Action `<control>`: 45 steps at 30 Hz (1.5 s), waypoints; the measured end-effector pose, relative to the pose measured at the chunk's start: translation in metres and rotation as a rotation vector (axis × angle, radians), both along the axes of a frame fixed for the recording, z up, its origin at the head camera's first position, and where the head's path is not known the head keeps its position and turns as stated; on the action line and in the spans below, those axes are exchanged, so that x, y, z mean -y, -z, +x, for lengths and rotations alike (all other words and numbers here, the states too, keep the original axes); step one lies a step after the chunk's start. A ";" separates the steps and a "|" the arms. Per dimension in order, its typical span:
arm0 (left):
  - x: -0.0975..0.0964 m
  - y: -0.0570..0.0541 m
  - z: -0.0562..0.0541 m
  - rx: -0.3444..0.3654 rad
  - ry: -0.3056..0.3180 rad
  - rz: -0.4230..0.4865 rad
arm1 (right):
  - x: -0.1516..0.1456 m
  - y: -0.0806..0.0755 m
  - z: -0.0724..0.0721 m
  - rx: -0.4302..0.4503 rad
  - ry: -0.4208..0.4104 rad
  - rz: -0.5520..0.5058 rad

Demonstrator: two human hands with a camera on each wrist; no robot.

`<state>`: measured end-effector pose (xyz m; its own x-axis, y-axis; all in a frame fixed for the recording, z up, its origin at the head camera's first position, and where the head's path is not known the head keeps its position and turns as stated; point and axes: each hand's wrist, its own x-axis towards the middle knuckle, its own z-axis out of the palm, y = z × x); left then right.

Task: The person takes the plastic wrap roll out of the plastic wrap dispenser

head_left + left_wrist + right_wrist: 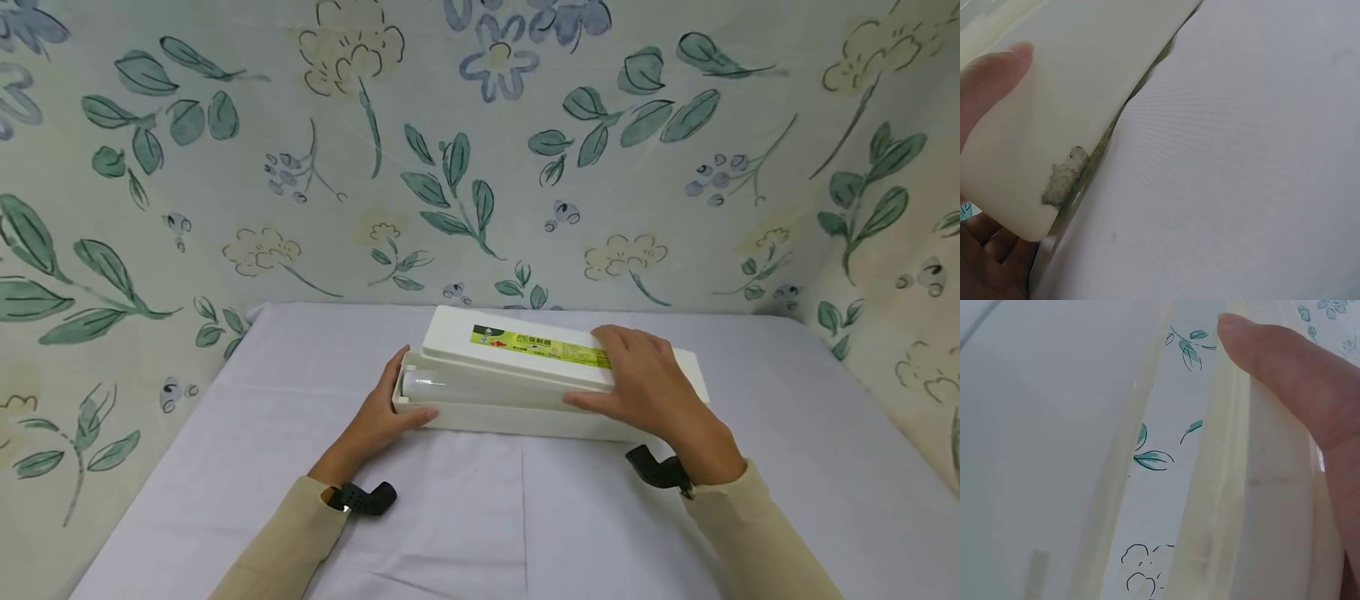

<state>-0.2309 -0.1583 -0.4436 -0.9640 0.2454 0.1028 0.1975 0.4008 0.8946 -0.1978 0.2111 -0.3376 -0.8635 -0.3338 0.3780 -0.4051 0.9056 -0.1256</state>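
Observation:
A long white cling film box (525, 421) lies across the table, its lid (457, 333) raised at a slant over the base. In the gap at the left a pale shiny roll (442, 386) shows. My left hand (382, 417) grips the left end of the base, thumb on the front wall and fingers round the end. My right hand (648, 383) holds the lid near its right part, thumb at the front edge and fingers over the top. In the right wrist view the thumb (1285, 369) presses the lid's rim, with a gap between lid and base.
A yellow-green label (540, 343) runs along the lid top. A greyish rough patch (1064, 178) marks the box wall near its corner. White cloth (465, 517) covers the table, and a floral curtain (480, 200) stands behind. Dark wrist cameras (367, 498) are strapped to both wrists.

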 end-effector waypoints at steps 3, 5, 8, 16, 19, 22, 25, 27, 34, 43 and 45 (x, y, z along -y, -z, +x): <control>0.000 -0.001 0.000 0.001 0.004 0.001 | -0.003 -0.001 0.000 0.017 0.017 0.006; -0.001 -0.001 0.000 -0.005 0.005 0.003 | -0.005 -0.003 0.000 0.016 0.021 0.006; -0.001 -0.001 -0.001 -0.011 -0.003 0.004 | -0.007 -0.005 -0.001 0.020 0.022 0.004; -0.001 -0.002 -0.001 0.005 0.010 0.012 | -0.013 -0.007 0.000 0.054 0.052 -0.003; -0.001 -0.003 -0.002 -0.009 0.005 0.014 | -0.016 -0.009 -0.001 0.065 0.057 -0.013; -0.001 -0.003 -0.001 0.000 0.001 0.015 | -0.018 -0.010 0.000 0.100 0.075 -0.029; 0.000 -0.002 0.000 0.017 0.007 0.013 | -0.021 -0.011 0.001 0.133 0.100 -0.054; 0.000 -0.002 0.000 0.023 0.007 0.014 | -0.023 -0.012 0.001 0.139 0.110 -0.068; 0.000 -0.001 0.000 0.013 0.007 0.019 | -0.028 -0.014 0.001 0.125 0.120 -0.081; 0.000 0.000 0.000 0.012 0.010 0.022 | -0.034 -0.015 0.002 0.123 0.125 -0.088; 0.000 0.000 0.001 0.017 0.008 0.016 | -0.036 -0.015 0.003 0.122 0.115 -0.083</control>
